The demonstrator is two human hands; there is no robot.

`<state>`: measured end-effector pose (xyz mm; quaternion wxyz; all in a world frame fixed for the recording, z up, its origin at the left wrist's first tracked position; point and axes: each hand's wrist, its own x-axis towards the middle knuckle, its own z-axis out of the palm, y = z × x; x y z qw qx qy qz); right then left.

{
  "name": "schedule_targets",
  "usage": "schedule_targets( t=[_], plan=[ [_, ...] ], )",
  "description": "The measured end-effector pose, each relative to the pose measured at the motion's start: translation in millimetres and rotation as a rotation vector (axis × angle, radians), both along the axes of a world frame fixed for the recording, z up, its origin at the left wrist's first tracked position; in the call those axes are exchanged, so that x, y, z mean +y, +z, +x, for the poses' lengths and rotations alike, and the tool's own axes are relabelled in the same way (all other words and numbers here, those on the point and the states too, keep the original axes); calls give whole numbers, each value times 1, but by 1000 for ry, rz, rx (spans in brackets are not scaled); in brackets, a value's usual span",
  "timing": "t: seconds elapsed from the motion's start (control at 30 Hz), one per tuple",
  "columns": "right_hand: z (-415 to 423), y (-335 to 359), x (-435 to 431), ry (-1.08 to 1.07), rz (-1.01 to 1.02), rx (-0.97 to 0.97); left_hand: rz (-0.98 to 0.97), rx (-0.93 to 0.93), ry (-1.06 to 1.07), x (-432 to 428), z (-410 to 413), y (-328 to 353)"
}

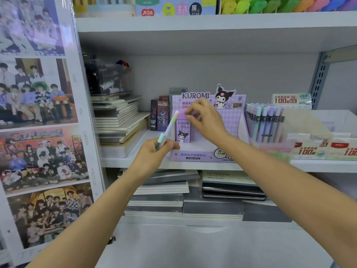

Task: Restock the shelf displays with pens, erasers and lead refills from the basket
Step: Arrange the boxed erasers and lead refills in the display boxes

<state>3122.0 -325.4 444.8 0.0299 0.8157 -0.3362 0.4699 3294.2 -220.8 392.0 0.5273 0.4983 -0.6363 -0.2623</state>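
Observation:
My left hand (157, 150) grips a pastel pen (169, 128) that points up and to the right, in front of the shelf. My right hand (205, 118) reaches into the purple Kuromi display box (202, 155) and pinches the top of a small purple lead refill box (183, 130) standing upright at the display's left side. To the right stands a display of pastel pens (264, 122) with caps up. The basket is out of view.
Stacked notebooks (119, 120) lie left of the display, with dark card boxes (159, 115) beside it. Green-and-white lead refill displays (309, 147) fill the right of the shelf. More notebooks (229, 186) sit on the lower shelf. A photo poster panel (38, 122) stands at left.

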Motion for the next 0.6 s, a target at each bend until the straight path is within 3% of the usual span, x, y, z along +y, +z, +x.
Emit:
schedule_targets(
  t=[0.1,0.2,0.27,0.4,0.53,0.6],
  plan=[
    [-7,13,11,63,54,-105,-8,0,3,2,-1,2],
    [-15,21,37,404,315,-353,-25,-7,1,4,-8,8],
    [-18,20,54,585,468,-398,-29,-16,-2,8,-17,14],
    [-33,20,71,610,475,-379,-26,-38,-103,15,-40,21],
    [-71,26,77,567,536,-587,0,210,-231,23,-47,26],
    [-93,24,80,532,572,-593,-30,313,-216,24,-50,28]
  ],
)
